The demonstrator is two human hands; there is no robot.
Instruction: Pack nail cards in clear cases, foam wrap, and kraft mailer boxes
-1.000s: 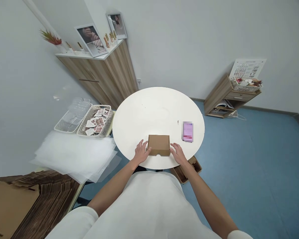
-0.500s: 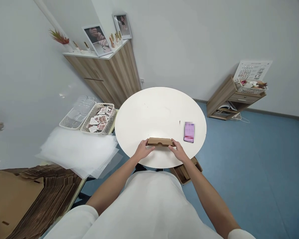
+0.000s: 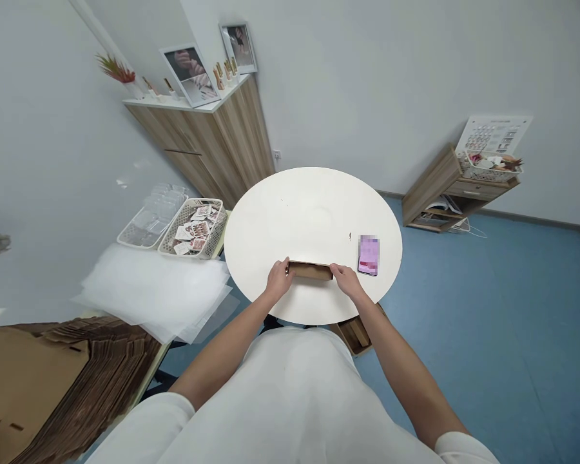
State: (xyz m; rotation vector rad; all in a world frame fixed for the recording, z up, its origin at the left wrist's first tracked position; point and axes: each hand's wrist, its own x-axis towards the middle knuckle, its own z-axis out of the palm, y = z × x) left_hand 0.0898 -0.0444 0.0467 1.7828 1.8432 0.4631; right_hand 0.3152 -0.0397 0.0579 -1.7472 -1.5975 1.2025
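Observation:
A small brown cardboard box [image 3: 310, 272] is between my two hands, over the near part of the round white table [image 3: 304, 212]. My left hand [image 3: 279, 279] is closed on its left end, and my right hand [image 3: 345, 280] is closed on its right end. The box's long side faces me, with a dark gap along its upper edge. Whether the lid is fully closed I cannot tell. To the right of my right hand lies a phone [image 3: 368, 256] with a blurred pinkish screen.
On the left are a basket of printed cards [image 3: 193, 227], a basket of clear plastic trays [image 3: 154, 216], translucent sheets [image 3: 149, 290] and stacked flat cardboard [image 3: 96, 380]. Below the table's right edge is an open box [image 3: 355, 335]. Wooden cabinets [image 3: 236, 142] stand by the wall.
The box has tipped: its notched flap faced me before, and now a plain side with a dark gap shows. Both hands have shifted slightly away from me and gripped its ends.

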